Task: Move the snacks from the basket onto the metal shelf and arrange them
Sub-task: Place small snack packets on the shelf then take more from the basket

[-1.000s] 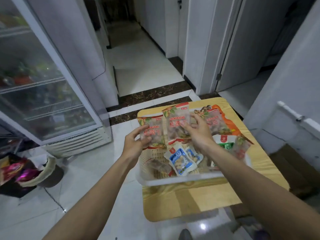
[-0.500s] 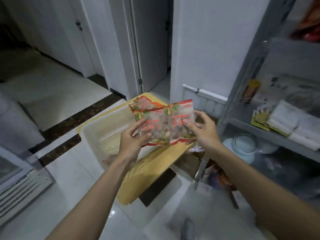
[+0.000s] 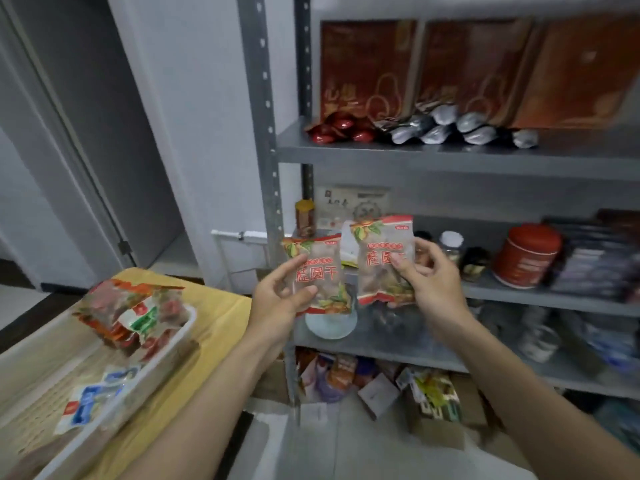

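My left hand (image 3: 277, 299) grips a clear snack packet with red lettering (image 3: 320, 271), held upright. My right hand (image 3: 429, 278) grips a second, matching snack packet (image 3: 381, 254) slightly higher and to the right. Both packets are in the air in front of the grey metal shelf (image 3: 381, 154), level with its middle board. The white basket (image 3: 166, 355) sits at the lower left on a yellow wooden table (image 3: 221, 313), with several more snack packets (image 3: 135, 313) still inside it.
The upper shelf board holds red boxes (image 3: 367, 67) and small red and silver packets (image 3: 450, 129). The middle board carries jars, a red tin (image 3: 526, 254) and boxes. A glass bowl (image 3: 329, 323) sits on the lower board; cartons and packets lie on the floor beneath.
My view has swung right from the basket to the metal shelf. Both hands lifted the two packets out of the basket and drew them apart, one in each hand.
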{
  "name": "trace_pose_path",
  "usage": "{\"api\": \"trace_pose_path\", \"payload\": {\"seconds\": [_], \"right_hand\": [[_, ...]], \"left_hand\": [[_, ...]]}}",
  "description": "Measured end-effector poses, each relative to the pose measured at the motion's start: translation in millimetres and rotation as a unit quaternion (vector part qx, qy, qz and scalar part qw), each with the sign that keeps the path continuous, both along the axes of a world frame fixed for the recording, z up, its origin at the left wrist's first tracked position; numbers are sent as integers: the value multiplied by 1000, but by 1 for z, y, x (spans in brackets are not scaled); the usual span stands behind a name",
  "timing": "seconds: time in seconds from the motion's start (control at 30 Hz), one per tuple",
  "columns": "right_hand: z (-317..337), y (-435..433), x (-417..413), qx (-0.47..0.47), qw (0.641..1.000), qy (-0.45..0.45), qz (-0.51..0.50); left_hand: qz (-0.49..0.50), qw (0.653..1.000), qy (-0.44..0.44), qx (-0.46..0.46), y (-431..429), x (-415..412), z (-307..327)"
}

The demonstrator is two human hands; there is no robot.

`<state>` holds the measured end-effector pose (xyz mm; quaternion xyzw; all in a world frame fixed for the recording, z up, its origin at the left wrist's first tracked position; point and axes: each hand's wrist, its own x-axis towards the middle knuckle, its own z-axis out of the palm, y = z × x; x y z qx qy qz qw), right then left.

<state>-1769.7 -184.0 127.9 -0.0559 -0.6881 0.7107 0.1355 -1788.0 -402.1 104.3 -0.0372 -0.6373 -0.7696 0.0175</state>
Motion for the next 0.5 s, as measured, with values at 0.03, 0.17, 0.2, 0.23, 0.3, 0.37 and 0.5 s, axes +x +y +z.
{"api": "trace_pose_path", "payload": {"seconds": [0.03,0.17,0.2,0.23,0.3,0.37,0.5], "right_hand": [[4,22,5,1,1000,5,-14],[15,95,23,3,998,21,-61],[19,115,27,2,997,23,-70],[24,139,31,-5,996,29,-79],[31,181,35,-11,996,37,-86],[38,217,36,-9,994,47,-95],[56,276,32,-1,991,70,-116]], "left_hand": [[-11,1000,1,-1,22,-2,4],[-56,998,14,-1,96,-3,15],[-67,998,21,2,118,-4,19],[-76,997,25,4,144,-4,24],[-89,995,39,-1,189,-8,32],[-100,994,53,-6,226,-13,41],[-121,991,64,11,287,-26,67]]}}
